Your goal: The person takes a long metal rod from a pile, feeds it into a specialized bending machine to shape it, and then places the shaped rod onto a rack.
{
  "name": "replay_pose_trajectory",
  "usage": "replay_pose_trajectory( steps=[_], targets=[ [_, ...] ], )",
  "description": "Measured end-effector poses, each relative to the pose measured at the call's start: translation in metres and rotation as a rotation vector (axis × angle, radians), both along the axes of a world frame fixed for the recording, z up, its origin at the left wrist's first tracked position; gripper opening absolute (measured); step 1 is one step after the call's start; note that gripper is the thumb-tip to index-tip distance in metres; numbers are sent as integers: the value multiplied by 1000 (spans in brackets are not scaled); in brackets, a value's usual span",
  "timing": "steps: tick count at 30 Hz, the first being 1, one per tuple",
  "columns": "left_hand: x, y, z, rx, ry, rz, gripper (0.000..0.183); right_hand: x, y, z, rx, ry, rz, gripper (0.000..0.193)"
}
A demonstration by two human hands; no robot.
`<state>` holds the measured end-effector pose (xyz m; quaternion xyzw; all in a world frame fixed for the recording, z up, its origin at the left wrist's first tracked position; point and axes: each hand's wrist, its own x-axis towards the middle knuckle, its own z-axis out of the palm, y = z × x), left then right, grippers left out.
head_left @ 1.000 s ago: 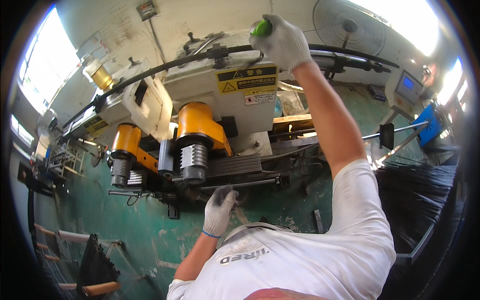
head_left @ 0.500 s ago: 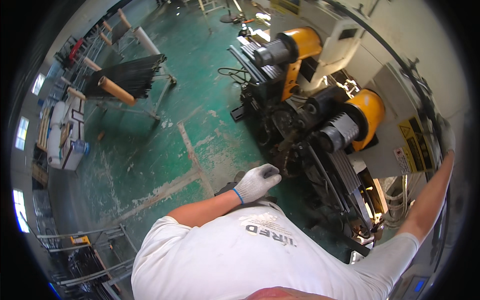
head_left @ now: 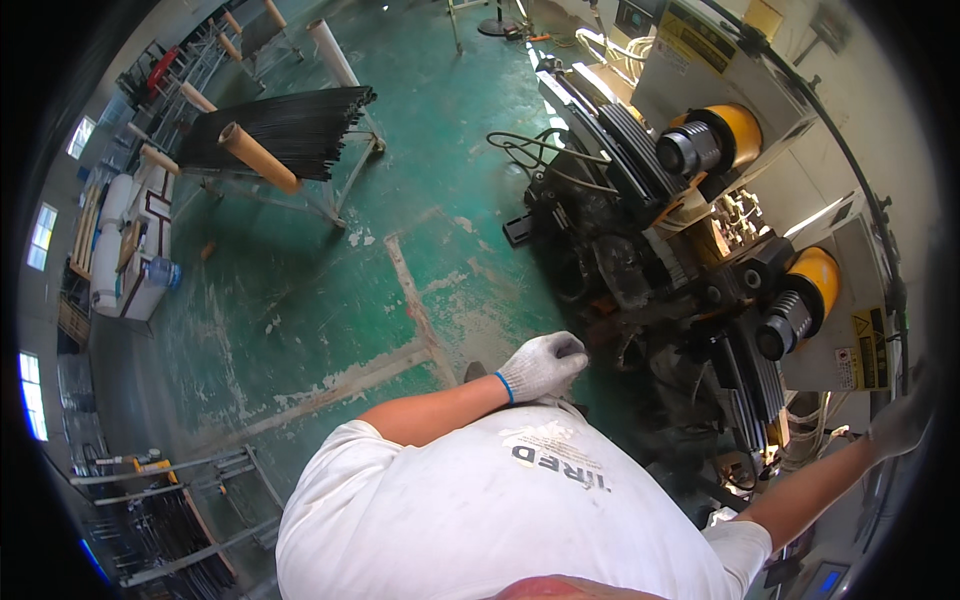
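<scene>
The fingers of the left hand (head_left: 543, 366), in a white knit glove (head_left: 530, 372), curl in toward the thumb with nothing showing between them; whether the tips meet cannot be made out. Those of the right hand (head_left: 900, 418) are blurred in the dark rim of the view, so whether they grip anything cannot be told. The nearest thing to them is the black bar (head_left: 898, 300), which runs along the outer edge of the machine's pale housing (head_left: 848, 255).

The likeliest trouble lies on that side: with the arm stretched well out, the right hand could slip off or miss the bar, or catch on its clamps. Should the ribbed roller (head_left: 790, 315) on the orange housing (head_left: 820, 275) turn, knit or loose cloth close to it could be drawn in.

The left forearm (head_left: 430, 410) crosses in front of the white shirt (head_left: 460, 510), over the green floor (head_left: 320, 310) and apart from the machine. The right forearm (head_left: 810, 495) reaches outward, bringing its hand near the yellow-and-black warning label (head_left: 870, 350).
</scene>
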<state>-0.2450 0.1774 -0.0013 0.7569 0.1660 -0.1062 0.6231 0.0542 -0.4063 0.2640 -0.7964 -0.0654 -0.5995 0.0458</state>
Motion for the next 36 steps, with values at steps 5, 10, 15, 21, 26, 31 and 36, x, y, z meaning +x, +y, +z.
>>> replay_pose_trajectory(
  steps=[5,10,15,21,26,31,36],
  targets=[
    [-31,110,-8,87,-8,47,44,-145,228,-60,27,45,301,22],
    [-62,187,-49,139,80,147,43,-193,416,-171,497,703,487,24],
    [-47,250,-52,125,-10,205,37,-188,507,-329,282,1279,496,19],
    [-12,383,-29,430,-212,324,32,-125,627,-423,330,1583,512,25],
    [3,533,8,649,-207,535,27,-36,773,-450,195,1620,614,29],
    [5,662,43,730,-179,819,30,24,955,-443,-2,1686,823,31],
    [-14,779,34,969,-151,902,28,23,1128,-414,-186,1631,1063,34]
  ],
)
